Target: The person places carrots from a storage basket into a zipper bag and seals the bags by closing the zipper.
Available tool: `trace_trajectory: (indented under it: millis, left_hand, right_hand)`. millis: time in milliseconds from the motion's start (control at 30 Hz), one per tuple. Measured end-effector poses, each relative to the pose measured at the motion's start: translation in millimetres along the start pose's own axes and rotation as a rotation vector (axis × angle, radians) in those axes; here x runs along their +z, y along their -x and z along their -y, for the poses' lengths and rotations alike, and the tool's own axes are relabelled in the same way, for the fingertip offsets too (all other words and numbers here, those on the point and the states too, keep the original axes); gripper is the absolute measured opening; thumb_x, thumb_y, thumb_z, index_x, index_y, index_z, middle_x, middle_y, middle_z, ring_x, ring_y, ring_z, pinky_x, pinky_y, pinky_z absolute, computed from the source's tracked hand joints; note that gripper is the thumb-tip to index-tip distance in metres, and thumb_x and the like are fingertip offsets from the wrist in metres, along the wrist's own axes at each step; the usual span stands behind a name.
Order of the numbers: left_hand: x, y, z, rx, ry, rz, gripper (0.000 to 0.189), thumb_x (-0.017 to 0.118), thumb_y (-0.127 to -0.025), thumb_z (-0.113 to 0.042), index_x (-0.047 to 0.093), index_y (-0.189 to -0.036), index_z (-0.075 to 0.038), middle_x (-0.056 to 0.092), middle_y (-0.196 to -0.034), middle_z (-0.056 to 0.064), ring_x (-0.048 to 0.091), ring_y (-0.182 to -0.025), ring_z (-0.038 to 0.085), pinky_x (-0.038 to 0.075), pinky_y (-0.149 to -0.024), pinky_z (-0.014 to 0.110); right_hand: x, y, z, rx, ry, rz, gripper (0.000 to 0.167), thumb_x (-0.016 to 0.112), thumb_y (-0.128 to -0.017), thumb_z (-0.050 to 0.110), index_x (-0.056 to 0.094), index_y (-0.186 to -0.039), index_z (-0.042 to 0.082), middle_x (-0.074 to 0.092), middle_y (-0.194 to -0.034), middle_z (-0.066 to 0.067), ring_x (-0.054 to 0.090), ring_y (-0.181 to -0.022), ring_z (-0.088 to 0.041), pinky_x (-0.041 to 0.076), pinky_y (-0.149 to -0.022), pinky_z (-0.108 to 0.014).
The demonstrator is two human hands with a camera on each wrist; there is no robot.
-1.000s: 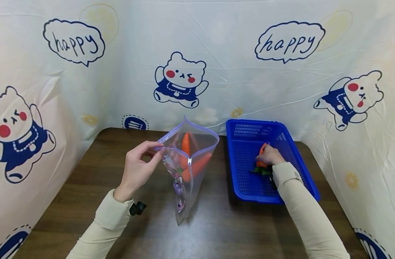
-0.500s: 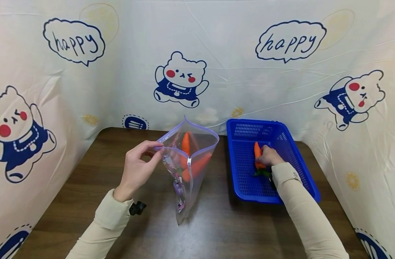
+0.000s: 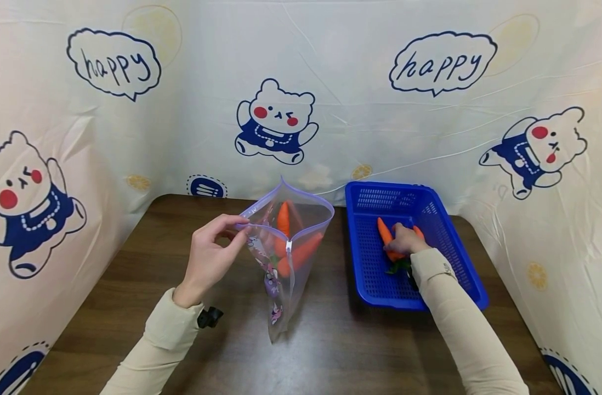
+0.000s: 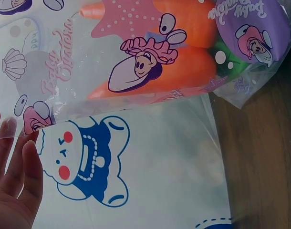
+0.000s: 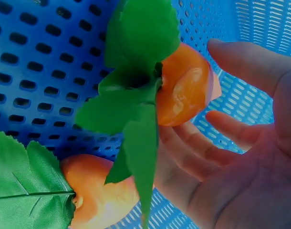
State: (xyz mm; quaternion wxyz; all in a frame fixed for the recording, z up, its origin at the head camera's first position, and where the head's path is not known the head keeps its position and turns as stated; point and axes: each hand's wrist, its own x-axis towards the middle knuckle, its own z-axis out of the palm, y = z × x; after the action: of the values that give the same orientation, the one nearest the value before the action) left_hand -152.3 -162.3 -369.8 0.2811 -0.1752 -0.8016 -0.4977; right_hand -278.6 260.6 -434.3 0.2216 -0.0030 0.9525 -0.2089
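My left hand (image 3: pixel 214 252) pinches the purple-edged rim of a clear zip bag (image 3: pixel 306 285) in the head view. The bag stands with its mouth spread, printed with cartoon figures. Orange carrots (image 3: pixel 283 219) with green leaves lie inside it. My right hand (image 3: pixel 407 241) is down in the blue basket (image 3: pixel 352 263), thumb and fingers around a leafy carrot (image 3: pixel 384 230). In the right wrist view this carrot's thick end (image 5: pixel 183 86) sits between thumb and fingers. A second carrot (image 5: pixel 100 191) lies beside it, its tip (image 3: pixel 418 231) showing past the hand in the head view.
Both bag and basket stand on a dark wooden table (image 3: pixel 340 351), with the basket at the right. A pale cloth printed with bears and "happy" bubbles (image 3: pixel 444 63) hangs behind and at both sides.
My right hand has shifted slightly left in the basket, and the carrot's tip has swung left. The second carrot's tip has come into sight. The left hand and bag have stayed still.
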Motion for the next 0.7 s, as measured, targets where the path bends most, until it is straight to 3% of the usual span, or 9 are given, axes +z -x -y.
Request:
trace_trajectory:
  millis: [200,700]
  left_hand:
    - [0.0,-0.1,-0.9,-0.003,-0.002,0.005,0.017,0.071,-0.084,-0.001,0.070,-0.100,-0.006,0.071,-0.095,0.007,0.060,-0.077,0.002,0.051,-0.067,0.017]
    - [0.2,0.5,-1.7,-0.017,-0.008,0.014,0.018,0.070,-0.085,-0.002,0.070,-0.102,-0.006,0.071,-0.096,0.007,0.060,-0.078,0.002,0.051,-0.068,0.015]
  right_hand:
    - [2.0,-1.6,1.2,0.004,0.007,0.003,0.058,0.062,-0.092,0.025,0.036,-0.133,-0.007,0.056,-0.111,-0.023,0.057,-0.094,-0.032,0.048,-0.085,-0.044]
    - [5.7,-3.4,1.8,0.015,0.050,-0.001,0.051,0.061,-0.092,0.024,0.040,-0.126,-0.007,0.056,-0.104,-0.021,0.057,-0.088,-0.031,0.046,-0.081,-0.043]
